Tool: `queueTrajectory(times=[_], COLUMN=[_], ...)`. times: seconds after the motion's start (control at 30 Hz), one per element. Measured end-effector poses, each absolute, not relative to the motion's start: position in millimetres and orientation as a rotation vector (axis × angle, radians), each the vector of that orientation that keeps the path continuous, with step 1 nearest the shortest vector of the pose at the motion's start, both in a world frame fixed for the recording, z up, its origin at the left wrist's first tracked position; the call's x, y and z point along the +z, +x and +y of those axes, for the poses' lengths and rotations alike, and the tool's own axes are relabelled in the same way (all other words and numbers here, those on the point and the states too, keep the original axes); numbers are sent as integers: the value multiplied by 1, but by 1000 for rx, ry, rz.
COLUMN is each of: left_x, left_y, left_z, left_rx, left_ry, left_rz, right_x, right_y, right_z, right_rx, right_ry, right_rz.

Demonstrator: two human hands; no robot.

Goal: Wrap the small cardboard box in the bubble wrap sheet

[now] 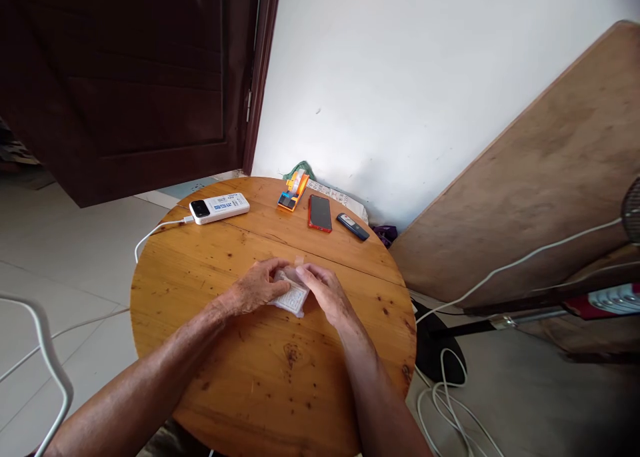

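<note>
A small whitish packet in clear, crinkled plastic point(292, 299), with faint print on its face, lies on the round wooden table point(290, 390). My left hand point(257, 287) closes on its left side, the thumb resting over the top and the fingers curled behind. At its upper right corner, my right hand point(325, 290) has thumb and fingers drawn together on the plastic edge. Between the hands a short translucent strip point(299, 260), which looks like tape, sticks out at the far side. The fingertips partly hide the packet's far edge.
Toward the table's back stand a white power bank point(220, 207) with a cable, an orange tape dispenser point(294, 190), a red-edged phone point(320, 213) and a dark remote-like device point(353, 227). Cables point(450, 403) coil on the floor at right, beside a dark stand base point(440, 350).
</note>
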State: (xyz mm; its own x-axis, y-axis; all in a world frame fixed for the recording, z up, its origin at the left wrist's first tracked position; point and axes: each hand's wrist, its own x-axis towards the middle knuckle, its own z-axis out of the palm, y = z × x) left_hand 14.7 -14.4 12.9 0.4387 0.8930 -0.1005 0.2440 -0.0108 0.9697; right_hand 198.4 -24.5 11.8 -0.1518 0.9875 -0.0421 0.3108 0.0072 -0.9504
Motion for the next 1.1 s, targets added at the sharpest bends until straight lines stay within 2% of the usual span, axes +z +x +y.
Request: queueTrajectory(times=[0.23, 0.77, 1.1], left_x=[8, 7, 2], left_y=[15, 14, 15], left_z=[-13, -9, -5], left_rx=[723, 698, 710], left_ry=[1571, 1469, 1529], left_rz=[1037, 999, 1119], right_x=[0, 3, 17], right_y=[185, 187, 188], right_z=[-19, -20, -26], right_rx=[1015, 1016, 944], right_ry=[-1344, -1344, -1310], right_rz=[-1424, -1377, -1637])
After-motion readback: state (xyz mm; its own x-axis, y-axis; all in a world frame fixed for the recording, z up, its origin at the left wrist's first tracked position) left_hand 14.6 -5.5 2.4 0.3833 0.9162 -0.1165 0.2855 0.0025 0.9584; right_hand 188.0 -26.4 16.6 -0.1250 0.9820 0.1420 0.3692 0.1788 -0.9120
